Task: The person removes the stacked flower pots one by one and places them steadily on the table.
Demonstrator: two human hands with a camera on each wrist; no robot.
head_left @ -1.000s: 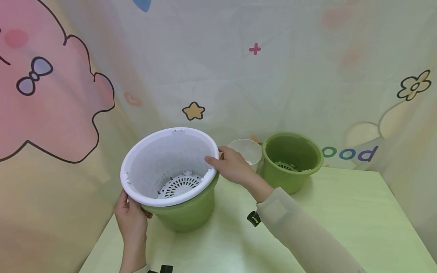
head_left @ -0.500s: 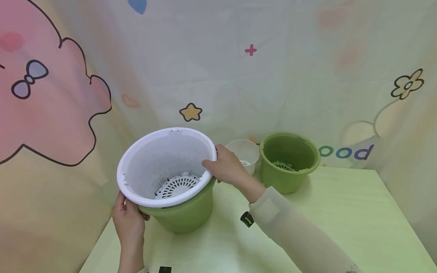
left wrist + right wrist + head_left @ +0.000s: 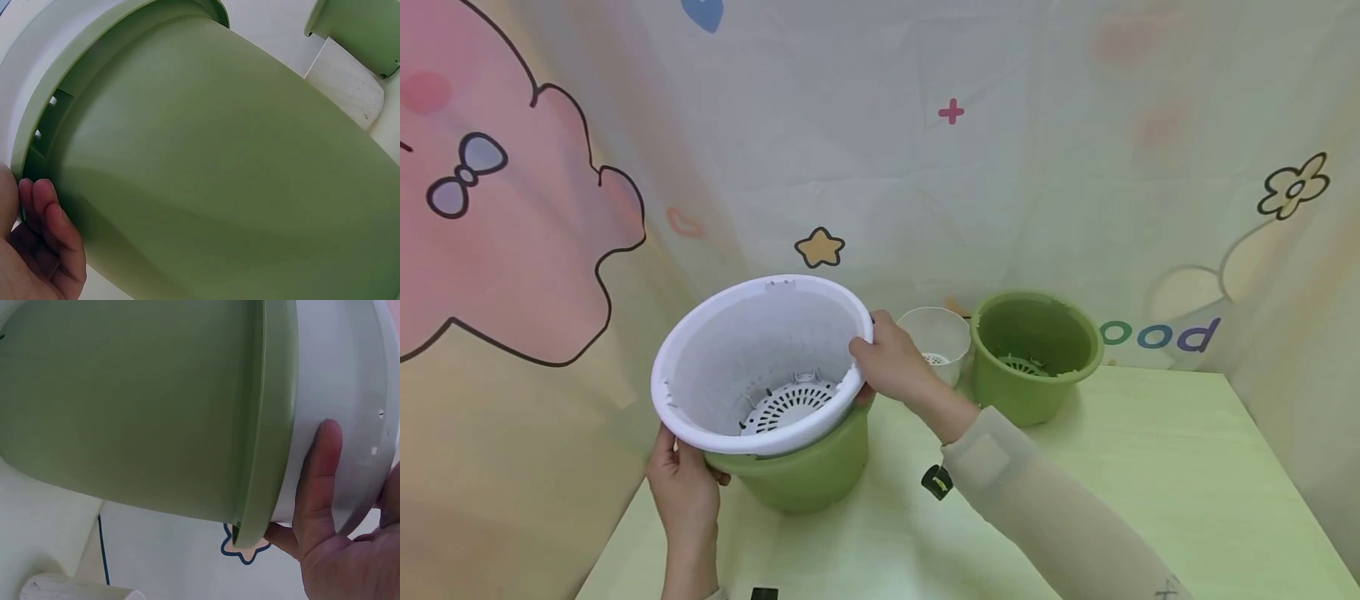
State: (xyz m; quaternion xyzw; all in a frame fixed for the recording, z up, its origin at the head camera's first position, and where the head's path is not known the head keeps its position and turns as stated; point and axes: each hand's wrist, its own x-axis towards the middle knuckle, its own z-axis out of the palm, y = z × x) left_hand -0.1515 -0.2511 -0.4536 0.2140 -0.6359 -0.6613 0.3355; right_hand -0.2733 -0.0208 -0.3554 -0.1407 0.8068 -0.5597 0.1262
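A white plastic flower pot (image 3: 722, 358), its bottom slotted, sits nested and tilted inside a green flower pot (image 3: 812, 479) at the left of the table. Its right side stands raised above the green rim. My right hand (image 3: 895, 362) holds the white pot's rim, thumb over the edge and fingers against the outer wall, as the right wrist view shows on the white band (image 3: 325, 362). On the near left, my left hand (image 3: 685, 487) grips the green pot's rim (image 3: 62, 81), fingers curled beneath it. The green pot hides the white one's lower part.
Behind my right hand stands a small whitish pot (image 3: 955, 337) with a perforated bottom. Beside it, a second green pot (image 3: 1022, 400) is upright near the back curtain (image 3: 880, 208). The pale green table (image 3: 1165, 483) extends to the right.
The white pot has risen on its right side, widening the gap above the green rim. My right hand has moved up slightly with it. The left hand keeps its grip.
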